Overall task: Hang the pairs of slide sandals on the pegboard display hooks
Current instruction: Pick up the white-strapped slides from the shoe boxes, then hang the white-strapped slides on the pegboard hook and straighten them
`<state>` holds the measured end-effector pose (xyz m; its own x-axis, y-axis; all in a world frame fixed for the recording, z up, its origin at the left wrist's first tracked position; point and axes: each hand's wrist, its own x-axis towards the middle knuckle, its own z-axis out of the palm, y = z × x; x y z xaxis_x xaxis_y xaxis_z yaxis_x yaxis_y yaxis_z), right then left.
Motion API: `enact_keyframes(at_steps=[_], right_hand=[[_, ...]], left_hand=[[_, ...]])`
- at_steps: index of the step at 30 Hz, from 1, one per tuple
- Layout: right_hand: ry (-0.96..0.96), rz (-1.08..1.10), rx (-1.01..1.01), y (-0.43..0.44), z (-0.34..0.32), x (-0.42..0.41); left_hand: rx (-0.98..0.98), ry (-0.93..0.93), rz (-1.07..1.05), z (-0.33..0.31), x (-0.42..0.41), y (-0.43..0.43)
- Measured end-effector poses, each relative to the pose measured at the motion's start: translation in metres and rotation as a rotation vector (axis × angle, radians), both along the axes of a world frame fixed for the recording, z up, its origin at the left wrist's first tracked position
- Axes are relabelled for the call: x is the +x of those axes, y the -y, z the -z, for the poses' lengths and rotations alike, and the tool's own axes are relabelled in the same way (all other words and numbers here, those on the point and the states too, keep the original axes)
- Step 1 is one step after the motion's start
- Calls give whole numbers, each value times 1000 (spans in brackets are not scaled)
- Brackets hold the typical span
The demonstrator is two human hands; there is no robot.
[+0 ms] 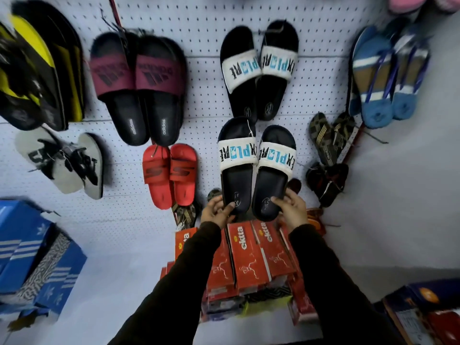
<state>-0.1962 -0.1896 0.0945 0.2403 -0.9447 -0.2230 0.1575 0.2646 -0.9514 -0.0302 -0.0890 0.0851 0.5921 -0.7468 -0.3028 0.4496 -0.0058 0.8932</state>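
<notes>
A pair of black slide sandals with white "EXPLORE" straps is held up against the white pegboard (pixel 204 31), toes upward. My left hand (pixel 216 210) grips the heel of the left slide (pixel 237 168). My right hand (pixel 291 207) grips the heel of the right slide (pixel 272 170). A string tag hangs near the top of the left slide. Directly above hangs an identical EXPLORE pair (pixel 258 68). Whether the held pair rests on a hook is hidden.
Other pairs hang on the board: maroon-strap slides (pixel 139 85), small red slides (pixel 170 174), grey flip-flops (pixel 64 163), blue flip-flops (pixel 388 75), dark camouflage sandals (pixel 328 155). Red "ektta" shoe boxes (pixel 251 257) are stacked below my hands; blue boxes (pixel 32 255) stand at the left.
</notes>
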Motion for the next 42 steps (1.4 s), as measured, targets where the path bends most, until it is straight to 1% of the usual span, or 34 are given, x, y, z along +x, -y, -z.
enact_keyframes(at_steps=[3, 13, 19, 22, 25, 29, 36, 42], right_hand=[[57, -1, -65, 7, -38, 4], [150, -23, -267, 41, -144, 3], [169, -17, -384, 66, -193, 10], [173, -25, -411, 81, -211, 14], [169, -44, -425, 94, -220, 15], [176, -50, -436, 107, -217, 13], [229, -23, -418, 121, -203, 13], [155, -52, -348, 136, -196, 15]], left_hand=[[-96, 36, -34, -34, 3, 8], [-283, 243, -50, -126, 17, 51], [-370, 262, -112, -164, 18, 73], [-390, 253, -118, -183, 24, 84], [-382, 243, -112, -194, 28, 93], [-360, 267, -115, -191, 28, 106], [-415, 260, -119, -184, 21, 122], [-371, 248, -151, -175, 25, 132]])
